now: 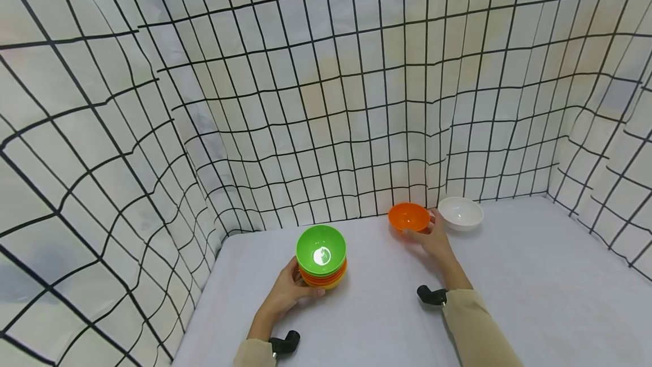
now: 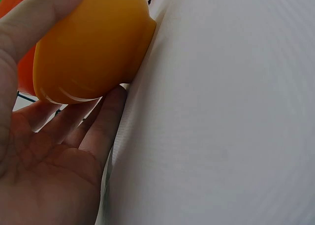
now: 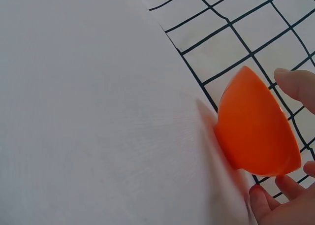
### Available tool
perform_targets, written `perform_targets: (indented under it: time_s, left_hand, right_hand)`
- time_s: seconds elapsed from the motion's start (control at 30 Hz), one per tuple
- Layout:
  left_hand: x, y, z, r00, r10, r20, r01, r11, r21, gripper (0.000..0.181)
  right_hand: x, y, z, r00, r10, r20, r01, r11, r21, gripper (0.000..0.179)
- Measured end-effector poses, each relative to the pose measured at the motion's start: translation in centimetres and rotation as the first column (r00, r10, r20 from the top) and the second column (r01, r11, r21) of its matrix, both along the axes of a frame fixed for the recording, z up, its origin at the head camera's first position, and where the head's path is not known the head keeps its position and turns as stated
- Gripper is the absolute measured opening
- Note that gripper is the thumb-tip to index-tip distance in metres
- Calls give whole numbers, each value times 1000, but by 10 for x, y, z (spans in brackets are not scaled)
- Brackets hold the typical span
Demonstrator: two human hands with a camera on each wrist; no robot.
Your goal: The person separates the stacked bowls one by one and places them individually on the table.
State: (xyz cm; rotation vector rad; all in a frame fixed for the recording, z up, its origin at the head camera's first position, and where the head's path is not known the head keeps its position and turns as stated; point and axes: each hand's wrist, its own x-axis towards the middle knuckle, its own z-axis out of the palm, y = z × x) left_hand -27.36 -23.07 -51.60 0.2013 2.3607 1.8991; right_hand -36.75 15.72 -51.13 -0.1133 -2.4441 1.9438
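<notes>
Left hand (image 1: 287, 290) curls its fingers round the bowl stack (image 1: 321, 256); right hand (image 1: 432, 238) curves its around the orange bowl (image 1: 409, 217), right of the stack. Apparently grasping; next needs a secure pinch.

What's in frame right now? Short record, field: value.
left grip: holds the bowl stack at its side
stack order: green top, orange middle, yellow bottom
stack count: unclear, bowls nested
right grip: around the separate orange bowl, firmness of hold unclear
separate orange bowl: open side up, near the back wall
white bowl: open side up on the table, right of the orange one
</notes>
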Motion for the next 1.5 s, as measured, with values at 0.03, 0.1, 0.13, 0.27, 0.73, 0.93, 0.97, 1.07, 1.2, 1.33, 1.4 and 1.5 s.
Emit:
perform_targets:
  time_s: [0.03,0.1,0.13,0.27,0.73,0.93,0.97,1.07,1.2,1.33,1.4,1.5]
  left_hand:
    - [0,0,0,1000,1,1,-1,1000,-2,100]
    - [1,0,0,1000,2,4,-2,1000,-7,100]
    - [1,0,0,1000,2,4,-2,1000,-9,101]
    - [1,0,0,1000,4,7,-4,1000,-6,102]
    - [-2,-2,-3,1000,7,7,-7,1000,-2,102]
    - [-2,-2,-3,1000,7,-2,-7,1000,-10,100]
    - [-1,-2,-3,1000,7,-3,-7,1000,-14,100]
    - [-1,-2,-3,1000,8,-10,-8,1000,-27,99]
    - [-1,-2,-2,1000,9,-13,-9,999,-42,98]
    - [-1,-2,-2,1000,3,-16,-4,999,-44,97]
    - [-1,-3,-2,1000,-1,-17,1,999,-36,97]
    - [-1,-3,-2,1000,-8,-18,8,1000,-24,97]
  right_hand:
    - [1,-1,2,1000,-12,-9,12,1000,8,111]
    - [3,-2,8,999,-37,-33,39,998,46,110]
    - [3,-3,11,997,-47,-52,51,996,69,110]
    - [8,-8,27,988,-75,-133,94,985,145,106]
    - [35,-50,75,955,134,-266,-109,988,105,102]
    - [49,-76,83,907,284,-310,-257,958,126,99]
    - [51,-81,83,898,303,-317,-276,952,130,98]
    - [56,-94,81,873,358,-330,-324,933,154,96]
    - [61,-113,74,844,427,-324,-386,903,187,96]
    - [65,-130,63,821,484,-304,-435,874,217,98]
    - [67,-137,58,808,503,-306,-451,863,228,99]
    - [69,-146,50,797,516,-314,-462,856,233,102]
